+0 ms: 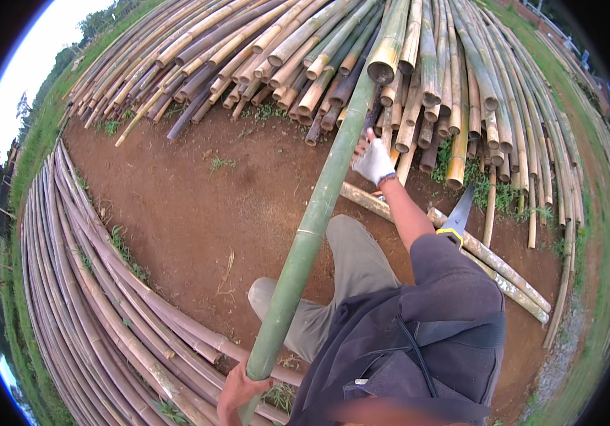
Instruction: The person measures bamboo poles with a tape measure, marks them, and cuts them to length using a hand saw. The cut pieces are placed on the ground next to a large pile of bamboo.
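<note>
A long green bamboo pole [298, 248] slants from the lower middle up toward the stacked bamboo, passing over my bent knees. My left hand [242, 387] is bare and closed round its near end. Farther up, my right hand [374, 160], in a whitish glove with bare fingertips, is against the pole's right side. Some of its fingers are hidden, and it appears to grip the pole. To the right of my right forearm, a handsaw [457, 218] with a yellow-and-black handle rests by two pale bamboo poles [507, 273], its blade pointing away.
A large bamboo stack [305, 57] fans out ahead, its cut ends facing me. More brownish poles [99, 298] lie along the left side. Reddish bare soil [191, 192] spreads between them, with grass tufts [124, 252]. A gravel strip [564, 341] runs at the right.
</note>
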{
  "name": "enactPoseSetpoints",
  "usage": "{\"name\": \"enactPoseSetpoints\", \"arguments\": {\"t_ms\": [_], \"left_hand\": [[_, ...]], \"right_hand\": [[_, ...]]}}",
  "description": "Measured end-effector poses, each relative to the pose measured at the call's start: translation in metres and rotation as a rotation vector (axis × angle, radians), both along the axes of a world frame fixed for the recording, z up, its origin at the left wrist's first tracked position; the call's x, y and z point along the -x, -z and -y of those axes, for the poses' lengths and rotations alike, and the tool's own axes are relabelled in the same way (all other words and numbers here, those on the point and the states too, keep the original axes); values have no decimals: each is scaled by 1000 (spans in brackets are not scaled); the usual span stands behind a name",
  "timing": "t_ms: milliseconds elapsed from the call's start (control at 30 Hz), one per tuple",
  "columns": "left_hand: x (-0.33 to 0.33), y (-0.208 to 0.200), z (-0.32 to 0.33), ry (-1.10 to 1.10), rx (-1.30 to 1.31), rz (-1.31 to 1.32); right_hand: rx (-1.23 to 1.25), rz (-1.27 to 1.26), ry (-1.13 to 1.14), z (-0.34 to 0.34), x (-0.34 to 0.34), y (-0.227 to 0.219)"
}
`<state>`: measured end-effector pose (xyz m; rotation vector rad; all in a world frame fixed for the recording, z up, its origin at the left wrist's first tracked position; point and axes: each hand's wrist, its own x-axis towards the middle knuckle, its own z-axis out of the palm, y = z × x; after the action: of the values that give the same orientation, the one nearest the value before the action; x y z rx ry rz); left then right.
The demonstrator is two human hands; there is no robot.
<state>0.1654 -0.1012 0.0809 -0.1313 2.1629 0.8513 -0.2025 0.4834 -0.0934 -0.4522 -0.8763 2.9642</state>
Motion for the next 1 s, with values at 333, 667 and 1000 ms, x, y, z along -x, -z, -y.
{"name": "enactPoseSetpoints", "arguments": {"t_ms": [333,667,1000], "left_hand": [[-84,5,171,-293,-106,82],[214,80,-147,137,-338,-187],[96,107,-73,46,-122,-128]], "right_hand": [[20,240,-61,181,-124,-31],[20,1,-1489,358,-357,-27],[-687,-56,-1079,145,-218,-39]]}}
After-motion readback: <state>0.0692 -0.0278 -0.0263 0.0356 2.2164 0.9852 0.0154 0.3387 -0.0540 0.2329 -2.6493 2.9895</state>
